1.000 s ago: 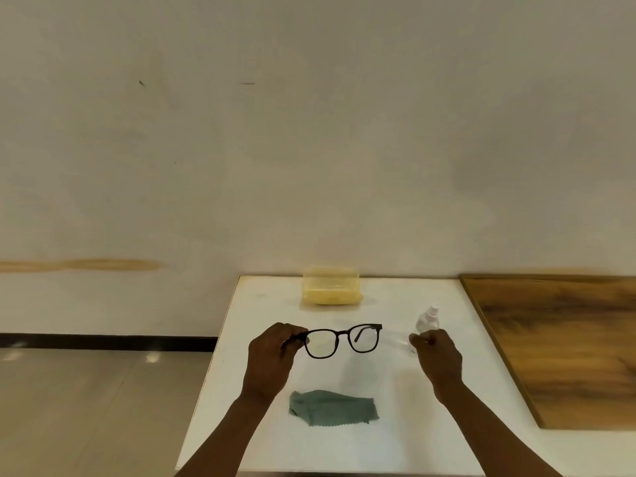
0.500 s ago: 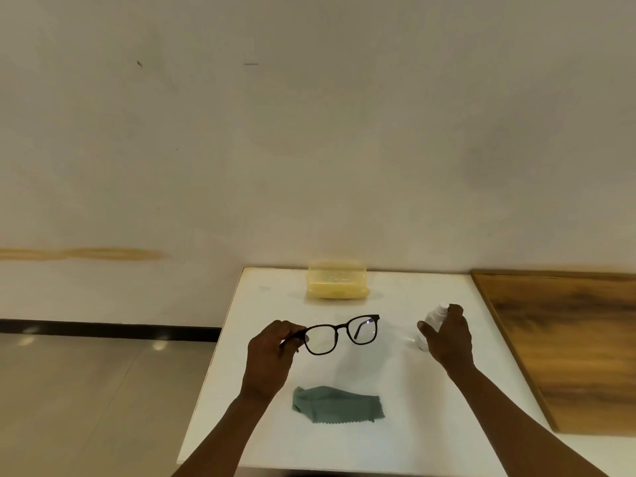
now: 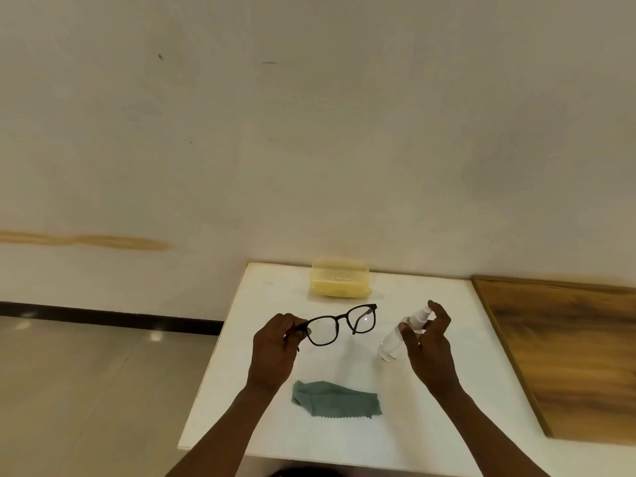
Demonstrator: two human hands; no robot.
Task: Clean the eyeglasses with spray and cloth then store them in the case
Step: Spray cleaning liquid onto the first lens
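Spray step: your left hand [image 3: 273, 352] pinches eyeglasses [image 3: 339, 324], right hand [image 3: 428, 346] grips spray bottle [image 3: 404, 333]; next, aim nozzle at lens & press.

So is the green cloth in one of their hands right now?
No, the cloth lies on the table, below both hands.

A plain indoor room, sparsely furnished, more bare workspace than lived-in home. A white tabletop [image 3: 447, 425] butts against a blank off-white wall [image 3: 309, 149] (scuffed, with a tan streak at left). Glossy pale floor tiles [image 3: 86, 390] meet a dark skirting strip [image 3: 103, 316], and a wood-grain panel [image 3: 568, 356] adjoins the tabletop's right edge.
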